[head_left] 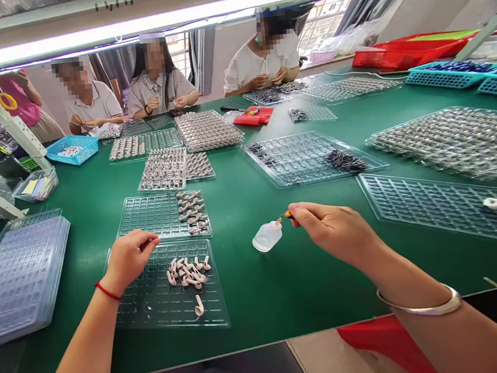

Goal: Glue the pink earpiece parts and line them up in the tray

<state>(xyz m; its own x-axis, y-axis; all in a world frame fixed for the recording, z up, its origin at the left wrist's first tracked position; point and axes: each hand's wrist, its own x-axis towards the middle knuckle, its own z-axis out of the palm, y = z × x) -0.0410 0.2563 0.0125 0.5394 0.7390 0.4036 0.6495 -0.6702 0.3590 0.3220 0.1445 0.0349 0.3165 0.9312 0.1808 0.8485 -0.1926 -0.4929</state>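
Note:
My left hand [132,255] is closed in a pinch above a clear plastic tray [219,312]; whatever its fingertips hold is too small or hidden to make out. Loose white earbud shells [189,272] lie in a heap on that tray, with a single earbud shell [199,306] nearer me. My right hand [334,225] grips a small tool with an orange and black handle [288,213]. The tool's end is at the neck of a small translucent bottle [267,236], which tilts on the green table. Behind, another clear tray [146,215] carries rows of earbud shells [193,212] at its right side.
A stack of clear trays [23,272] stands at the left. A tray with dark small parts [311,157] lies beyond my right hand, and filled trays [455,137] are at the right. Co-workers [162,92] sit across the table. A lamp bar [149,29] spans overhead.

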